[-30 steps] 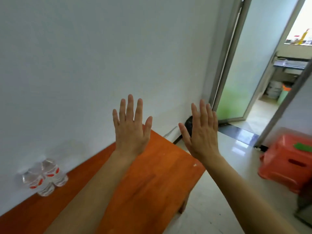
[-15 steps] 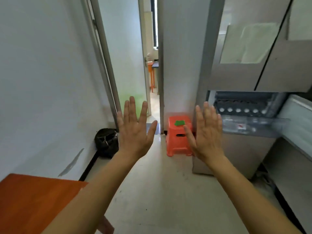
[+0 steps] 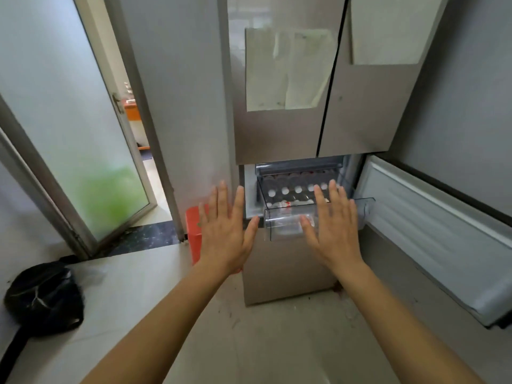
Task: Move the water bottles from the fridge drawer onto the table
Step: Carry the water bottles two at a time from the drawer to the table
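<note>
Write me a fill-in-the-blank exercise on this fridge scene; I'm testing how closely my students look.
1. The left hand and right hand, both spread flat, hold ____.
2. The water bottles in the fridge drawer have ____ caps.
3. The bag at the far left is coloured ____.
4. The sheets stuck on the fridge's upper door are made of ____.
Missing words: nothing; white; black; paper.

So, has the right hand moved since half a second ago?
Yes. The right hand now overlaps the fridge drawer; earlier it sat left of it, over the red stool.
</note>
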A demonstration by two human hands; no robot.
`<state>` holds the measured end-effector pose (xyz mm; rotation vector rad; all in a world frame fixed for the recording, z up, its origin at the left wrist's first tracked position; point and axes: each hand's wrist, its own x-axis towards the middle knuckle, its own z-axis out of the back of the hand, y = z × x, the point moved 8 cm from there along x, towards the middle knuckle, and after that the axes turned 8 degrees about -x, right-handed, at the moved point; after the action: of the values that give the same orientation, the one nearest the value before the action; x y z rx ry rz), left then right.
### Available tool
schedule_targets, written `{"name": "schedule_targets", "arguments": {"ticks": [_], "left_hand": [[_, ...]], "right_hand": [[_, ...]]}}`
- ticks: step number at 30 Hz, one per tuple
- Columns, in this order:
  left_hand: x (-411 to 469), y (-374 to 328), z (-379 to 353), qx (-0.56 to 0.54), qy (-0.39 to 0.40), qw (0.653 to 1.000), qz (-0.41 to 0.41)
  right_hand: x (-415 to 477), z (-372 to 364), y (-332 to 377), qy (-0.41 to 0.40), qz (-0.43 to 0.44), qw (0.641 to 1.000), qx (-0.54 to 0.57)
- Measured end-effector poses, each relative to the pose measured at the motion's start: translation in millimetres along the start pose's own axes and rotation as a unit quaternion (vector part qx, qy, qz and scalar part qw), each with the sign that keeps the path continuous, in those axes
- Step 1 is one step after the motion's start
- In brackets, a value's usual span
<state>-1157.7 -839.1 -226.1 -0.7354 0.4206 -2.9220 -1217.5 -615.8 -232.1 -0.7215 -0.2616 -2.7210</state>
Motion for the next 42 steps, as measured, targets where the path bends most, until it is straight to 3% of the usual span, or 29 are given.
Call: {"name": "schedule_targets", "arguments": {"ticks": [12, 18, 25, 27, 31, 38, 42], "left_hand": [[160, -80, -164, -0.023, 0.128, 0.991, -0.044], [186, -86, -246, -0.002, 0.189, 0.981, 0.035], [195, -73, -296, 0.005, 0.221, 0.964, 0.145], [193, -70, -304, 0.000, 0.231, 0.959, 0.164], [196, -59, -319, 0.006, 0.259, 0.951, 0.170], [226, -27, -357, 0.008, 0.330, 0.932, 0.147], [244, -13, -391, -0.046, 0.386, 0.911, 0.139]], "right_hand": [[103, -83, -172, 0.065, -0.093, 0.993, 0.010], [158, -152, -227, 0.149, -0.041, 0.988, 0.021], [215, -212, -245, 0.243, 0.068, 0.967, 0.034], [219, -235, -244, 0.310, 0.077, 0.946, 0.053], [212, -279, -231, 0.465, 0.102, 0.868, 0.138], [207, -345, -214, 0.593, 0.056, 0.785, 0.171], [200, -380, -206, 0.665, 0.053, 0.731, 0.144]]}}
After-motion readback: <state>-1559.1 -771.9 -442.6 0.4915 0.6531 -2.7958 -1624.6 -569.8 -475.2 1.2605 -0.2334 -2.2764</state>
